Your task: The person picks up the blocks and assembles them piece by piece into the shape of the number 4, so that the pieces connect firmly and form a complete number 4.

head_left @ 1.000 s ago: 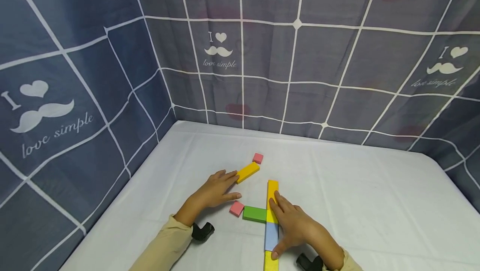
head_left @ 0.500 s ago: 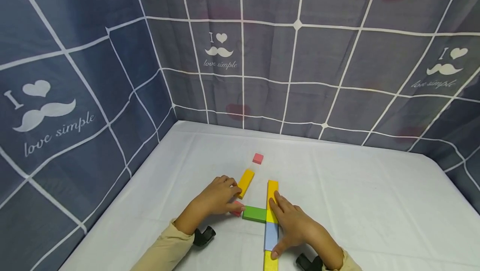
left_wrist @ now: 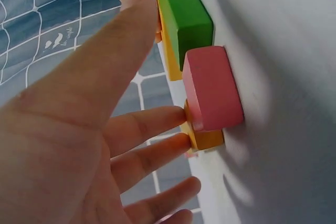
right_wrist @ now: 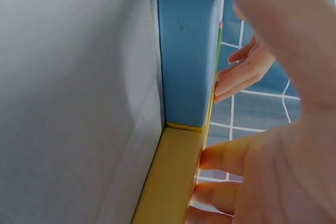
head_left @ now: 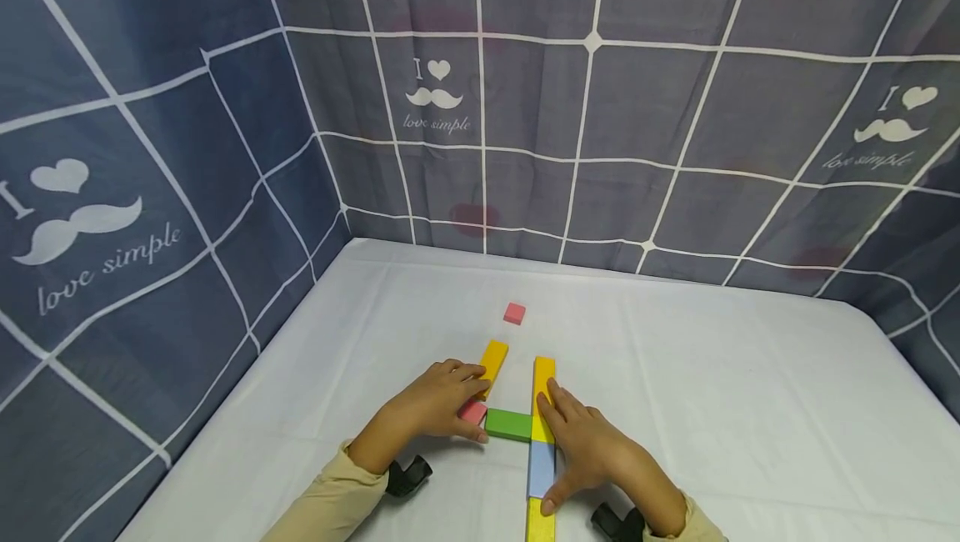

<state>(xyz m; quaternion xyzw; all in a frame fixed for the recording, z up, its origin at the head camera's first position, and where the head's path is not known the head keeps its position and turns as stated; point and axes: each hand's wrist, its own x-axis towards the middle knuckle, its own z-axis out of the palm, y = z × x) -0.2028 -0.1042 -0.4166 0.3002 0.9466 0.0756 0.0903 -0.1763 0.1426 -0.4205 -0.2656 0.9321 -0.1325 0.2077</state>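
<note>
My left hand is over the near end of a loose, tilted orange-yellow block. Its fingers are nearly straight, and two fingertips touch the block in the left wrist view. The thumb is stretched out beside a small pink block, which is partly hidden in the head view. That pink block lies by the left end of a green block. With its fingers extended, my right hand rests along a row: a yellow block, a light blue block and another yellow block. The green block's right end meets the row.
Another pink block lies alone farther back on the white-covered table. Dark grid-patterned curtains stand behind and to the left. Black wrist mounts sit under both wrists.
The orange-yellow block has turned and come nearer, away from the far pink block, as my left hand drew back. Its thumb has moved closer to me. The right hand stays put.
</note>
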